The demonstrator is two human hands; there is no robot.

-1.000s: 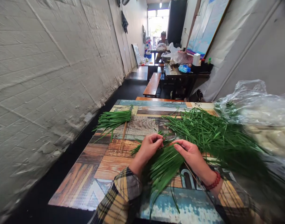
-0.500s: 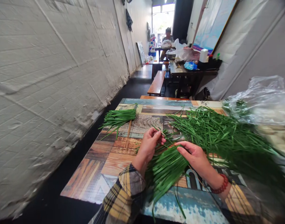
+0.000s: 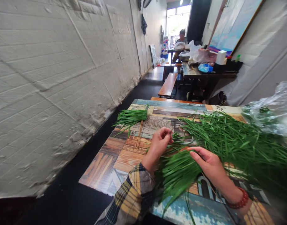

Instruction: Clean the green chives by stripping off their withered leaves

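A fanned row of green garlic chives [image 3: 181, 172] lies at the near side of the table. My right hand [image 3: 207, 161] is closed at its upper end, thumb and forefinger pressed on the chives; a thin stick shows partly below the palm. My left hand [image 3: 163, 139] is pinched just above and left of this row, and whatever sits between its fingertips is hidden. Several short loose chive pieces [image 3: 177, 139] lie beside the left fingertips. Farther left, another bunch of chives [image 3: 132, 117] rests on the table with bamboo skewers [image 3: 140, 132] running out from its cut end.
A big loose heap of chives [image 3: 230, 137] spreads over the right side of the patchwork table [image 3: 122, 159]. Clear plastic bags [image 3: 274, 106] stand at the far right. Beyond are a wooden bench [image 3: 168, 84], a second table [image 3: 192, 72] with bags, and a seated person [image 3: 182, 37].
The view has swung left, so everything sits farther right. Chive stalks showed at my left fingertips before; now I cannot make them out there. My right hand stays on the row.
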